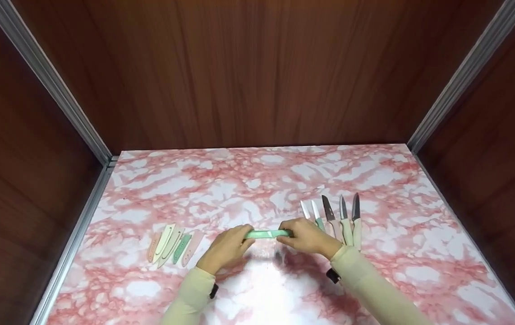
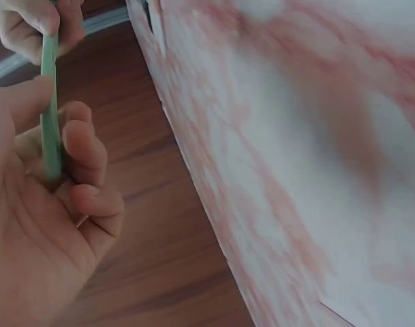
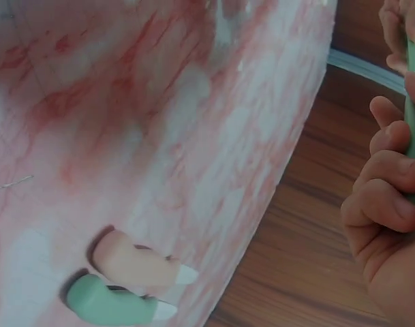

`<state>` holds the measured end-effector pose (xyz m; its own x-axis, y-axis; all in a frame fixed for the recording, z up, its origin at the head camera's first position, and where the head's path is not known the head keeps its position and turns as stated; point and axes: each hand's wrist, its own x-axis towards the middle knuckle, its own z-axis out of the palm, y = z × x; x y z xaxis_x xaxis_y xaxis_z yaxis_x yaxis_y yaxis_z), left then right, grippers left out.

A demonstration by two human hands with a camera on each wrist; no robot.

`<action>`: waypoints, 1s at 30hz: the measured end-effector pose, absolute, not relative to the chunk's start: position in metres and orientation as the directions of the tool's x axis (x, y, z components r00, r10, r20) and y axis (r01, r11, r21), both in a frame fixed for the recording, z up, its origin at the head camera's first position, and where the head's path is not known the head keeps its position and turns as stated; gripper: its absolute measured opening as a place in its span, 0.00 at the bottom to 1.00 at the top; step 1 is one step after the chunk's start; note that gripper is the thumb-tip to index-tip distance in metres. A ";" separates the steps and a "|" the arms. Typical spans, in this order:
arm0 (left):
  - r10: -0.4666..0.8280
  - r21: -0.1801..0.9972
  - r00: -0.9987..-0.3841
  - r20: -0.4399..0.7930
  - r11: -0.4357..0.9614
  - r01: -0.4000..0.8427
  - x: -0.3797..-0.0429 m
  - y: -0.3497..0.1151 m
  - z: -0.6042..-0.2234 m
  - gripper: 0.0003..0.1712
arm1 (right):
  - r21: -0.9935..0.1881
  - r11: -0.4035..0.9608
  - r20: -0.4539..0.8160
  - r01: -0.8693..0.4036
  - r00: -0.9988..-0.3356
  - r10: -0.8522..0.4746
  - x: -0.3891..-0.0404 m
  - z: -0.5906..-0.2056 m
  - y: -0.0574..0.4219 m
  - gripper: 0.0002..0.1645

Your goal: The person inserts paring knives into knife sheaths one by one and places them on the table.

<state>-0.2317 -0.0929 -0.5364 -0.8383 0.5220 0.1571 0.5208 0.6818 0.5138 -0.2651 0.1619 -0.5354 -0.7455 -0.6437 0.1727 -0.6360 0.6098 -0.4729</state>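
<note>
Level between both hands, above the tabletop, is a slim green knife in a green sheath (image 1: pixel 262 234); a small pale patch shows near its middle, and whether any blade is bare there I cannot tell. My left hand (image 1: pixel 228 246) pinches its left end, thumb on one side and curled fingers on the other in the left wrist view. The right end is gripped by my right hand (image 1: pixel 307 237), whose fingers (image 3: pixel 391 204) curl round it in the right wrist view. Bare knives (image 1: pixel 327 208) lie just beyond the right hand. Left of the left hand lie several sheaths (image 1: pixel 182 249).
The knives lie in a row, blades pointing away, with pink, green and cream handles; some blades are white, others dark. The sheaths are pink, cream and green. Under everything is a red-and-white marbled tabletop (image 1: pixel 257 180). Brown wood panels (image 1: pixel 257 76) enclose its back and sides.
</note>
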 end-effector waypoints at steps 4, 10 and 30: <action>0.459 0.521 -0.880 0.123 0.725 0.451 -0.233 -0.111 -0.542 0.14 | -0.465 0.677 0.150 -0.571 -0.804 -0.575 -0.274 -0.540 0.163 0.08; 0.404 0.515 -0.913 0.049 0.773 0.370 -0.229 -0.134 -0.548 0.11 | -0.454 0.808 0.072 -0.375 -0.920 -0.386 -0.294 -0.547 0.158 0.12; 0.389 0.525 -0.921 0.027 0.778 0.344 -0.218 -0.166 -0.555 0.06 | -0.440 0.896 -0.058 -0.059 -0.994 -0.094 -0.356 -0.558 0.125 0.11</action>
